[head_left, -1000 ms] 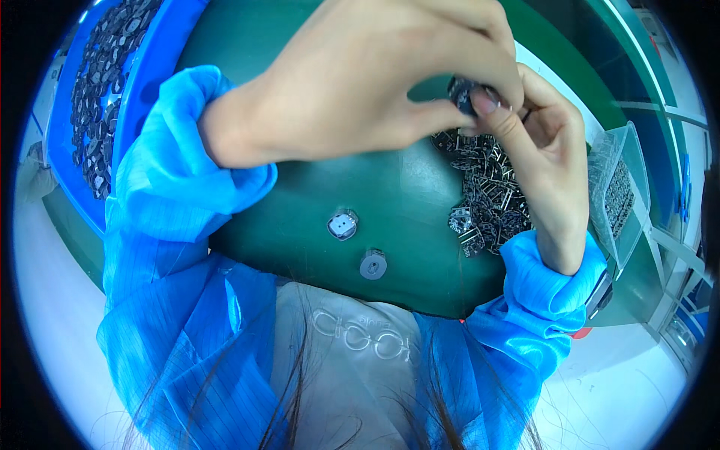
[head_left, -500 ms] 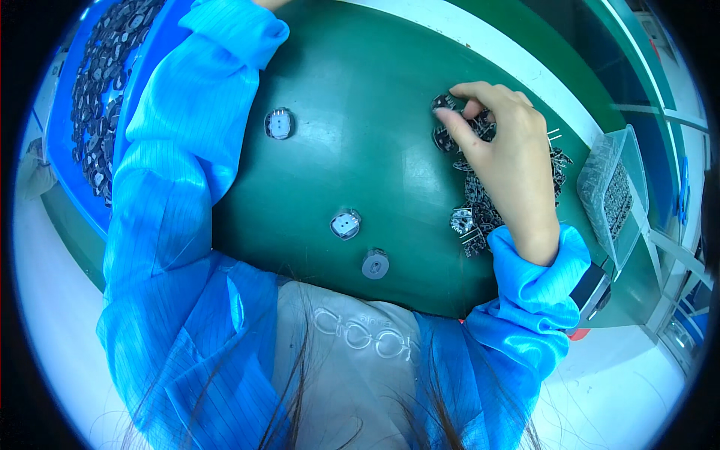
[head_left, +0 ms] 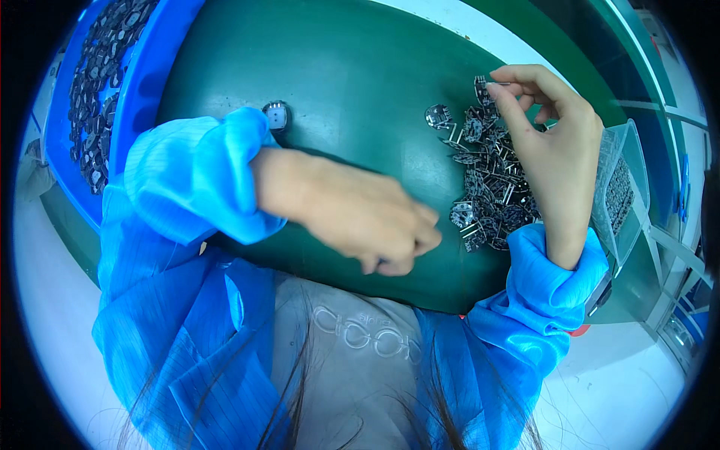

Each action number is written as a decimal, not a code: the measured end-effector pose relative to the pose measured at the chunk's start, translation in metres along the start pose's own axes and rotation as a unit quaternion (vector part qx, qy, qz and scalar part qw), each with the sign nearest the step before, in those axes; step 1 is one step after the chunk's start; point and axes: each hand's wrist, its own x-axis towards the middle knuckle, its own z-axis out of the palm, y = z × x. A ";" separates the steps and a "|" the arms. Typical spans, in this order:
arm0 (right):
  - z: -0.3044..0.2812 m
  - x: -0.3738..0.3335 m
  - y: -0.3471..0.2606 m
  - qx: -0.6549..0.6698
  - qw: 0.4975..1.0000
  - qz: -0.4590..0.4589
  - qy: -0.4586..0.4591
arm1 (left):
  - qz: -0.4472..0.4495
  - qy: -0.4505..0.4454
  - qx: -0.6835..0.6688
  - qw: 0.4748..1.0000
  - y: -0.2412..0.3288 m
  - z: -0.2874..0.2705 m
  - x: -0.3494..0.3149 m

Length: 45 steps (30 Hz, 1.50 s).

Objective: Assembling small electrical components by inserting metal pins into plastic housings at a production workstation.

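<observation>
My right hand (head_left: 559,120) is above the far end of a pile of small black circuit boards (head_left: 491,180) with metal pins. Its thumb and forefinger pinch one small circuit board (head_left: 481,90). My left hand (head_left: 360,217) reaches across the near middle of the green mat (head_left: 360,97), knuckles up and blurred by motion. Its fingers look bent, but whatever is under them is hidden. Left of the pile lies a separate round board (head_left: 438,115). Beyond my left wrist sits a round part with a white face (head_left: 277,115).
A blue bin (head_left: 157,67) of many dark round parts stands at the left. On the right, partly behind my right wrist, is a clear plastic tray (head_left: 634,172) with small dark pieces. A white strip (head_left: 465,26) borders the mat's far side.
My left hand has come in from the far left edge to the near middle, covering where two round parts lay. My right hand has shifted right, uncovering more of the pile.
</observation>
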 end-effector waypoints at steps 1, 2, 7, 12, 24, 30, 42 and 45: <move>-0.003 -0.001 -0.001 -0.002 1.000 0.002 0.002 | 0.009 0.103 -0.019 0.994 -0.008 0.001 0.003; -0.005 -0.001 -0.002 0.014 1.000 0.017 0.001 | -0.009 0.154 0.030 0.988 -0.015 0.003 0.003; -0.014 -0.001 -0.004 0.040 0.997 0.063 0.008 | -0.072 0.234 0.214 0.945 -0.042 -0.025 -0.009; -0.013 0.001 -0.004 0.072 0.994 0.086 0.011 | -0.109 0.264 0.120 0.951 -0.047 -0.062 -0.026; -0.010 0.001 -0.006 0.261 0.963 0.072 -0.013 | -0.190 0.424 -0.041 0.884 -0.005 -0.088 -0.026; -0.015 -0.001 -0.013 0.304 0.947 0.100 0.026 | -0.166 0.415 -0.133 0.885 -0.021 -0.085 -0.029; -0.031 -0.005 -0.023 0.367 0.927 0.075 0.004 | -0.136 0.385 -0.407 0.817 -0.002 -0.084 -0.025; -0.021 -0.004 -0.021 0.354 0.934 0.041 0.019 | -0.160 0.399 -0.281 0.858 0.005 -0.087 -0.027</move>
